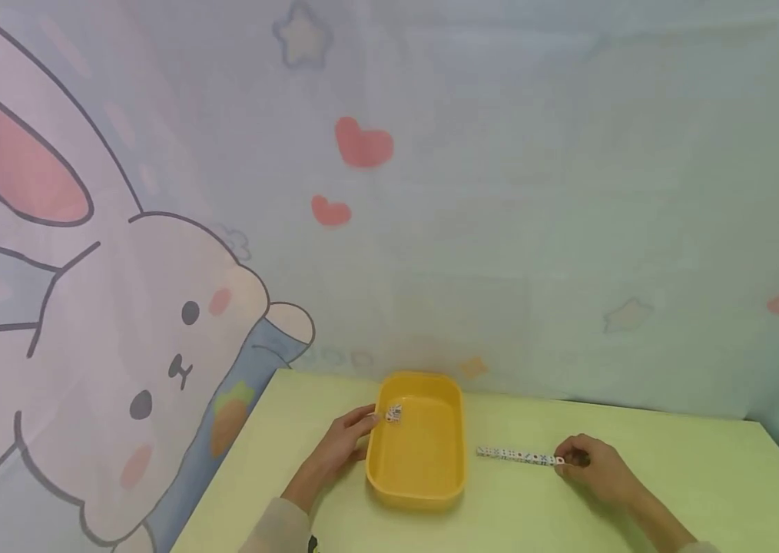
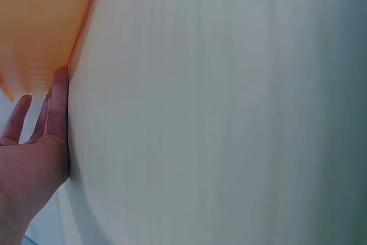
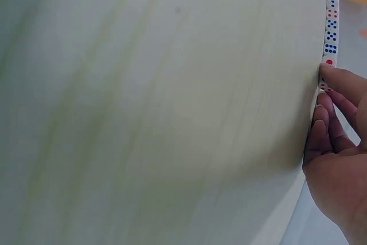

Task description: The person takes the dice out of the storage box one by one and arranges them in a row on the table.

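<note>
A row of several white dice [image 1: 517,455] with red and blue pips lies on the table, right of a yellow plastic tray [image 1: 417,491]. At the row's right end my right hand [image 1: 593,467] pinches a die [image 3: 324,86] between thumb and fingers. That die is partly covered by the fingertips. My left hand [image 1: 343,442] rests at the tray's left side, its fingers extended and touching the tray wall [image 2: 43,38]. Inside the tray, near its left wall, sits a small cluster of dice [image 1: 394,414].
The tabletop [image 1: 535,514] is pale yellow-green. Behind it hangs a cloth backdrop [image 1: 500,230] printed with a large rabbit, hearts and stars. A small dark object [image 1: 313,544] shows at the bottom edge beside the left sleeve.
</note>
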Motion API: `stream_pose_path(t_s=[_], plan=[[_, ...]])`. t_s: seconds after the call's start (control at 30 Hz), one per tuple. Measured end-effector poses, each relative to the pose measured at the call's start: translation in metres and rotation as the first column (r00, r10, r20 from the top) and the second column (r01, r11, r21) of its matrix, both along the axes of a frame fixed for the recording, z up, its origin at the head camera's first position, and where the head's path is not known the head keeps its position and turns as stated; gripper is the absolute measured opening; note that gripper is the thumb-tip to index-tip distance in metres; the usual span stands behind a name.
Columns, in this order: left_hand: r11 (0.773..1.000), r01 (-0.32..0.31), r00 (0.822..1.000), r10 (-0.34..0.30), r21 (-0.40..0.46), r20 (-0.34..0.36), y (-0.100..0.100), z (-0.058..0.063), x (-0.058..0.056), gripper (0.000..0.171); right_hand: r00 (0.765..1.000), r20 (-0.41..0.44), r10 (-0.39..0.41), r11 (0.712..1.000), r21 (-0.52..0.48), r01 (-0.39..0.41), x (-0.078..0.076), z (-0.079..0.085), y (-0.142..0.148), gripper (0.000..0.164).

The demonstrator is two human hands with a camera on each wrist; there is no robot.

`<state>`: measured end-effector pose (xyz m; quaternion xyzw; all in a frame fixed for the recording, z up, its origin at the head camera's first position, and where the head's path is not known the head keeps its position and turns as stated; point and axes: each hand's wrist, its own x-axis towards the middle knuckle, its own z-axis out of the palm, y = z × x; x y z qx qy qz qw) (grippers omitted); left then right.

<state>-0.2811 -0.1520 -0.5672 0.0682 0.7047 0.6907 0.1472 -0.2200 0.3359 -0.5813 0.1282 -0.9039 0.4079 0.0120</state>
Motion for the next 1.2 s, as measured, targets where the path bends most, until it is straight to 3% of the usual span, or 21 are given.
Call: stream_pose_path(t_s=[0.47,0.67,0.83,0.97,1.2], plan=[[1.000,-0.015,1.000,0.015,0.010,0.005,-0.003,0.001,-0.001,0.063,0.998,-0.040,-0.040,0.999,-0.028,0.039,-0.001,0.001,-0.009,0.024],[1.000,0.011,1.000,-0.012,0.016,0.017,0.004,-0.005,0.004,0.063,1.000,0.027,-0.016,1.000,-0.013,0.016,0.006,0.000,0.001,0.031],[1.000,0.007,1.000,-0.007,0.025,0.000,0.009,-0.002,0.003,0.063,0.996,0.079,0.038,0.997,-0.064,-0.033,-0.001,0.018,0.007,0.037],[1.000,-0.016,1.000,0.016,0.014,-0.002,0.007,0.001,0.002,0.062,0.999,0.016,0.043,0.996,-0.074,-0.042,-0.011,0.035,-0.014,0.039],[1.000,-0.009,1.000,0.009,-0.001,-0.005,0.003,0.003,0.001,0.063,0.990,-0.126,0.069,0.991,-0.102,-0.082,-0.029,0.064,-0.080,0.032]])
